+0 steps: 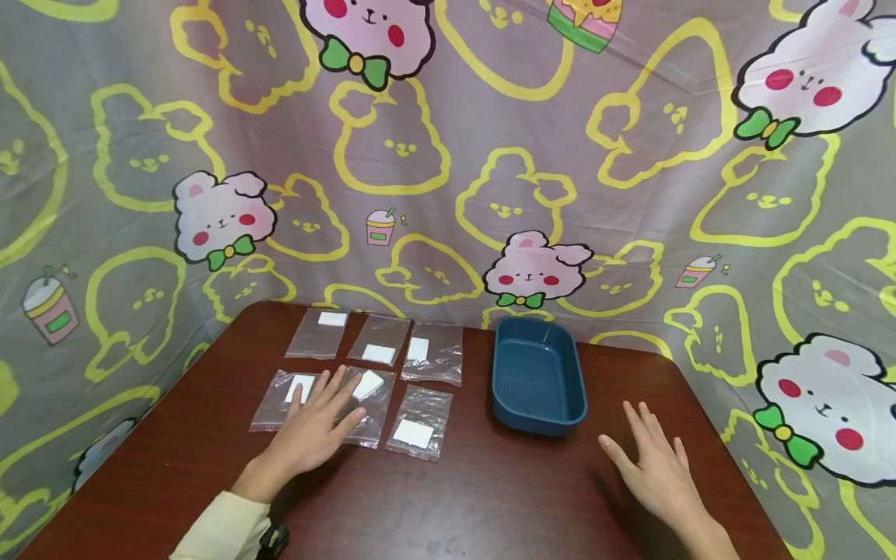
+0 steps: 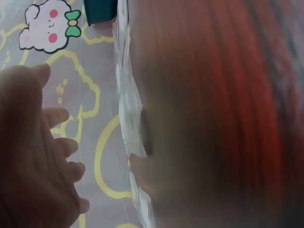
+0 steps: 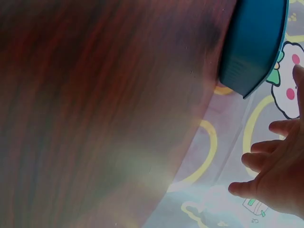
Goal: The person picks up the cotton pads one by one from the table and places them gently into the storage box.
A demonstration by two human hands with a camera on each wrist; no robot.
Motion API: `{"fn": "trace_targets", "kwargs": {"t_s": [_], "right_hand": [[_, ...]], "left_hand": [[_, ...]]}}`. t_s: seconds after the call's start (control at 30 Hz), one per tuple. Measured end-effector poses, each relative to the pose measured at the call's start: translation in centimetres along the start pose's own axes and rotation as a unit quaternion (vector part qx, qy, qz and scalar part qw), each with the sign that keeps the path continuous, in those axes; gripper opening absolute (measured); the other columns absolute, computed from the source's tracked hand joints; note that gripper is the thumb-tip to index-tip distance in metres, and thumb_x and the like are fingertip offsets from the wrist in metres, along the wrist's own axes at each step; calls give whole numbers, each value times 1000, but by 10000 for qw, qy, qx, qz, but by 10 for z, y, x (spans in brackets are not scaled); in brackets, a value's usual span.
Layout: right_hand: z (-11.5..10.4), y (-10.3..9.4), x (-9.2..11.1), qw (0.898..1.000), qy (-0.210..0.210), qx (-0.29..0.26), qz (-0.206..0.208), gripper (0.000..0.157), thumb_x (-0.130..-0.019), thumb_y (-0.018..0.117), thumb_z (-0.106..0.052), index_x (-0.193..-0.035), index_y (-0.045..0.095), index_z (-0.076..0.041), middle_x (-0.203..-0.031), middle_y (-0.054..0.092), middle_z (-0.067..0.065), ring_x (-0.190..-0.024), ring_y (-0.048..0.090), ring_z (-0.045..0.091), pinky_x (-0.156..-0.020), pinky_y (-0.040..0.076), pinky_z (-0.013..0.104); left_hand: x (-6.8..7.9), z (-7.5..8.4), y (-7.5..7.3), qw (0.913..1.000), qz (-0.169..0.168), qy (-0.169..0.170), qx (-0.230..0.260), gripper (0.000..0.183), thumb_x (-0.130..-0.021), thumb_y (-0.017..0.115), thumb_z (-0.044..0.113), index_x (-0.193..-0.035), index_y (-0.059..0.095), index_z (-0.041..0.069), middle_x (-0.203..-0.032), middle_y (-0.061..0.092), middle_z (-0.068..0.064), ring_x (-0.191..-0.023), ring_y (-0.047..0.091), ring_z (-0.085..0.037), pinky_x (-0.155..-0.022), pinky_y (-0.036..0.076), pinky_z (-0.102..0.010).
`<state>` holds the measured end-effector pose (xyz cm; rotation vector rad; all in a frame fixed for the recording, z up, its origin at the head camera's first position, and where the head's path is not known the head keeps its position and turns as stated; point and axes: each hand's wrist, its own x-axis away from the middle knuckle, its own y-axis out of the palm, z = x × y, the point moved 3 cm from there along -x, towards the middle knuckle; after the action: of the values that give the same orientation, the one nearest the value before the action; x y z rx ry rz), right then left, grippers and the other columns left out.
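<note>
On a red-brown table (image 1: 455, 502), six clear bags (image 1: 423, 412) to the left of a blue tub (image 1: 537, 424).
Bags flat in two rows of three, each showing a white rectangle (image 1: 414, 434). Above the front left and front middle bags, and partly hiding both, left hand (image 1: 315, 428) with fingers spread: grip wide, holding nothing, with a gap to the bags visible from the left wrist. Near the tub's front right corner, raised over the table, right hand (image 1: 656, 467) with fingers apart: grip wide too, holding nothing. Tub upright with opening facing up. Behind, grey cloth (image 1: 448, 222) with yellow outlines and white, bow-tied animal faces. Below the left hand in the head view, pale sleeve (image 1: 227, 529) and black object (image 1: 274, 538).
</note>
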<state>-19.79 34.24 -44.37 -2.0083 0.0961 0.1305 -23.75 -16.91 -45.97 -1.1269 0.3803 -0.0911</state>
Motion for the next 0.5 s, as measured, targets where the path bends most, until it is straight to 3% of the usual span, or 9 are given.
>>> {"fn": "trace_targets", "kwargs": {"t_s": [0.17,0.33,0.5], "right_hand": [[-4,3,-5,9999,29,-155,-72,94,-98,49,-65,-159,19,0,-161,14,32,-146,15,51,-107,9,76],[-8,6,-8,9997,65,-223,-126,98,-96,53,-65,-160,15,-1,-162,13,32,-141,24,56,-102,24,76],[-12,11,-15,9990,17,-440,-36,102,-93,63,-60,-160,14,0,-161,14,32,-143,23,55,-103,25,75]], "left_hand": [[2,8,5,9997,-30,40,234,62,-105,46,49,-157,36,16,-164,22,-14,-149,18,-42,-111,3,-72],[1,20,12,9991,-115,123,387,64,-105,43,51,-158,35,16,-163,24,-14,-150,18,-40,-112,2,-71],[-4,33,20,9977,-334,95,590,64,-105,44,50,-159,33,16,-164,22,-12,-150,17,-40,-113,2,-70]]}}
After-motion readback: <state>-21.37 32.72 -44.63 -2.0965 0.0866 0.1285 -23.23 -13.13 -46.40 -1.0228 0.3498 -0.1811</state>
